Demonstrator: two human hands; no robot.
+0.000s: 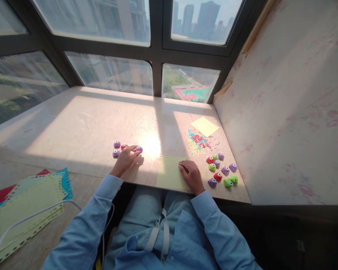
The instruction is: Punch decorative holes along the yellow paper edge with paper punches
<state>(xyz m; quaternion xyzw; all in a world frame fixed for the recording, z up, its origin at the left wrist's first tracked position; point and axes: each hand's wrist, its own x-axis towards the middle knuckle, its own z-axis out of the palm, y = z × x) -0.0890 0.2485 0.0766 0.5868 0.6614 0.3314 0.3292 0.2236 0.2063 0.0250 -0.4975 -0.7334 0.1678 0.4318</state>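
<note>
A small purple craft punch (139, 149), with a white eye-like disc on it, is pinched between the thumb and fingers of my left hand (126, 159). Close by that hand stand two more purple punches (116, 144) and a red one (123, 146), partly covered by my fingers. My right hand (190, 175) rests on the right side of a pale yellow sheet of paper (169, 172) at the table's front edge. Its fingers are curled closed, and whatever may be inside them is hidden.
Several red, green and purple punches (225, 170) stand on the right of the table. Behind them lie a heap of coloured paper bits (198, 141) and a yellow sheet (205, 126). Hole-edged sheets (28, 210) and a white cable (39, 213) lie at left. Windows border the back.
</note>
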